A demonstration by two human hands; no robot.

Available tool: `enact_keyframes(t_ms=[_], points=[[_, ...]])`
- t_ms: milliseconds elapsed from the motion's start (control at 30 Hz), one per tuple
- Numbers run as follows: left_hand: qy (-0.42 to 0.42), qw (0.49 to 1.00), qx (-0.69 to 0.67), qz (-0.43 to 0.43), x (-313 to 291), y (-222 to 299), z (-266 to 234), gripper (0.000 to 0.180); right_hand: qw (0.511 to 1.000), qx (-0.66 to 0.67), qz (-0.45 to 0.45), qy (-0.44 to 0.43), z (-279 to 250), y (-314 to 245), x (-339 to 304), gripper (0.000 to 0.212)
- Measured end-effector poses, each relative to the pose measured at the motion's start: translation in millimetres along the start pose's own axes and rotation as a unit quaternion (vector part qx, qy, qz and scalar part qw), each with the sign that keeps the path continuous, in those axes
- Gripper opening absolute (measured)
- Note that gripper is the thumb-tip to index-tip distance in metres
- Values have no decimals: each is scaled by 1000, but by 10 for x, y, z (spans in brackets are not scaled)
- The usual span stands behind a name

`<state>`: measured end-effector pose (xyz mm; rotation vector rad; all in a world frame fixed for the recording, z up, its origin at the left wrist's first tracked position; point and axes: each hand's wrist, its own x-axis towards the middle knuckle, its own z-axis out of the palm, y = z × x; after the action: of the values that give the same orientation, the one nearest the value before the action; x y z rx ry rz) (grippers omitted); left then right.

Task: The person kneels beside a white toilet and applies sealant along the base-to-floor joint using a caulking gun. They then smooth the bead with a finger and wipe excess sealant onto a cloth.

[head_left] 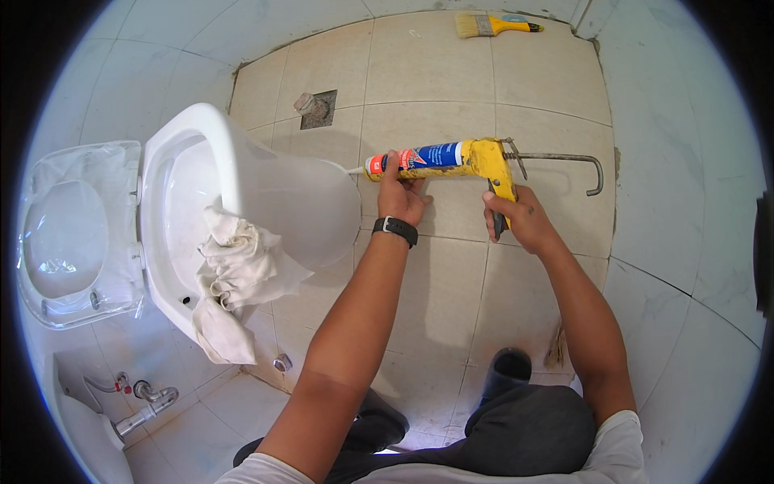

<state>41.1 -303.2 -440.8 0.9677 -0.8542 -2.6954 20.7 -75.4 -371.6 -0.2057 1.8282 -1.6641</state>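
Observation:
A yellow caulking gun (492, 165) lies level across the middle of the view, loaded with a blue and orange sealant cartridge (435, 155). Its white nozzle (355, 170) points left, the tip at the foot of the white toilet (298, 194) where it meets the floor. My left hand (401, 198), below a black wristband, supports the cartridge end of the gun, thumb over the top. My right hand (522, 219) is wrapped round the handle and the dark trigger. The bent metal plunger rod (556, 156) sticks out to the right.
A crumpled white cloth (238, 266) drapes over the toilet rim beside the raised, plastic-wrapped seat lid (68, 234). A paintbrush (496, 26) lies at the far wall. A pipe stub (310, 105) stands in a square floor opening. Chrome drain piping (145, 411) is at lower left.

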Motion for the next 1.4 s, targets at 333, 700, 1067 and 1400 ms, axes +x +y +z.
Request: enact_keyframes(t_ms=[333, 700, 1067, 1400], points=[[8, 1000, -4, -18, -24, 35, -19, 57, 1000, 25, 13, 5, 96, -56, -102, 35], [14, 999, -16, -34, -121, 101, 134, 49, 1000, -4, -7, 15, 162, -158, -323, 38], [-4, 989, -135, -67, -507, 435, 473, 32, 999, -42, -1, 28, 457, -672, -657, 36], [-4, 985, -155, -73, -501, 351, 409, 29, 997, -66, 30, 1, 457, -578, -726, 31]])
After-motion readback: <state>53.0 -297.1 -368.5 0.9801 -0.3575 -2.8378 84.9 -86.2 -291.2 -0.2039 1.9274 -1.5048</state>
